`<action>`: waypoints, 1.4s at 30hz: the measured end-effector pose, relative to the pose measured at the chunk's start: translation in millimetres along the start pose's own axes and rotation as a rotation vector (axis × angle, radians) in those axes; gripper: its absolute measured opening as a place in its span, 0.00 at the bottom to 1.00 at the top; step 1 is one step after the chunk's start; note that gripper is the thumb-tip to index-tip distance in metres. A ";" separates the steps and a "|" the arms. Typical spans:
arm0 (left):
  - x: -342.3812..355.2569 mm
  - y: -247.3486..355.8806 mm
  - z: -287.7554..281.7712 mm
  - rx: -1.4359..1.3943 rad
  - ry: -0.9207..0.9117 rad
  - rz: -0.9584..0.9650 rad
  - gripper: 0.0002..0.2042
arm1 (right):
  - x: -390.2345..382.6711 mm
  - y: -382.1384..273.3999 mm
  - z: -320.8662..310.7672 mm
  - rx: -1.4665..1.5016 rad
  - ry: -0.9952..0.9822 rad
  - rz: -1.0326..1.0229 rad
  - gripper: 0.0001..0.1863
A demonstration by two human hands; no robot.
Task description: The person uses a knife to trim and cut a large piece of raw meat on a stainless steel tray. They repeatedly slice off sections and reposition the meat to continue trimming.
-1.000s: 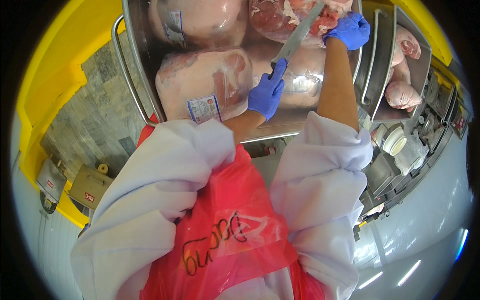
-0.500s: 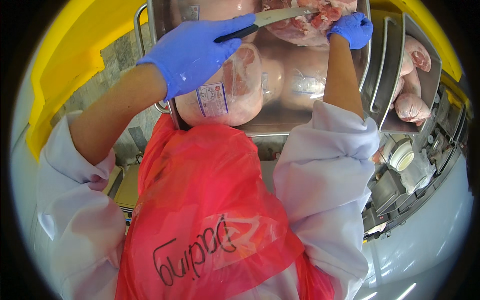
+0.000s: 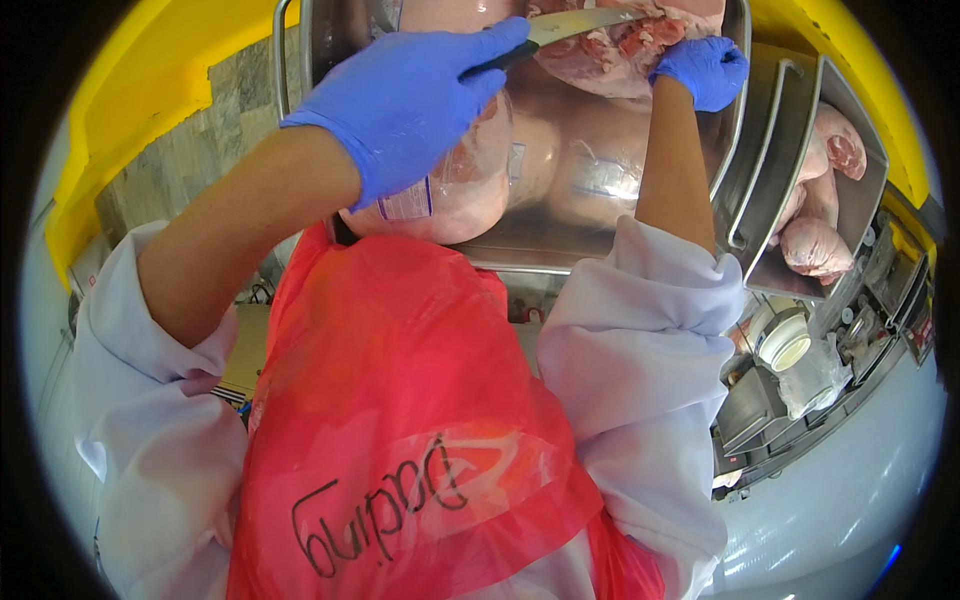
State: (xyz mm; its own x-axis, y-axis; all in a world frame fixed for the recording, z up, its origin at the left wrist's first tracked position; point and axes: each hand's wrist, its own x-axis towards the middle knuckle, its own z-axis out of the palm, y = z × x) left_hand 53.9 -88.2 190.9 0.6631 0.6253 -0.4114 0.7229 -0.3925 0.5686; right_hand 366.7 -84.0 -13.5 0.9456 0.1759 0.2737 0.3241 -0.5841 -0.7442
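My left hand (image 3: 395,110), in a blue glove, is closed round the black handle of a knife (image 3: 580,22). The blade lies nearly level across an unwrapped piece of raw meat (image 3: 590,65), its tip among red flesh and white fat. My right hand (image 3: 700,72), also blue-gloved, is curled closed at the right edge of that meat, gripping it; its fingertips are hidden. Large wrapped meat pieces (image 3: 470,190) with labels lie below in the steel tray (image 3: 540,250), partly behind my left hand and forearm.
A second steel container (image 3: 860,200) on the right holds several raw meat cuts (image 3: 815,245). Below it are a white bucket (image 3: 780,340), a plastic bag and steel pans. A yellow structure (image 3: 140,90) runs at the left above grey tiled floor. My red apron fills the lower middle.
My left hand with the knife has swung up and left, turning the blade from steep to nearly level, then shifted slightly right. My right hand stays at the meat's edge, moving little.
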 end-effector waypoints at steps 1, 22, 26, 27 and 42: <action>0.1 2.0 3.5 0.018 -0.009 0.007 0.22 | -0.4 -2.6 -4.0 0.028 -0.017 0.017 0.18; 11.3 -24.0 118.2 -0.303 0.106 -0.114 0.34 | 6.7 15.3 5.6 0.072 0.039 -0.043 0.16; -23.4 -34.1 3.2 -0.100 0.178 0.026 0.32 | 1.3 5.1 7.2 0.031 0.070 -0.049 0.16; -28.8 -35.7 -16.8 -0.075 0.172 0.043 0.29 | 0.1 4.6 5.1 0.054 0.068 -0.053 0.16; 20.2 -5.8 -65.8 0.460 -0.066 0.004 0.24 | -1.3 5.1 5.5 0.073 0.080 -0.063 0.18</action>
State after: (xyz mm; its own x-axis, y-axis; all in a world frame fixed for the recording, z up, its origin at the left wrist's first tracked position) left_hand 50.3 -28.9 226.2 0.6663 0.5844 -0.4631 0.7213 -0.6626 0.2018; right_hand 367.3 -82.9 -21.0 0.9187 0.1449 0.3674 0.3871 -0.5142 -0.7653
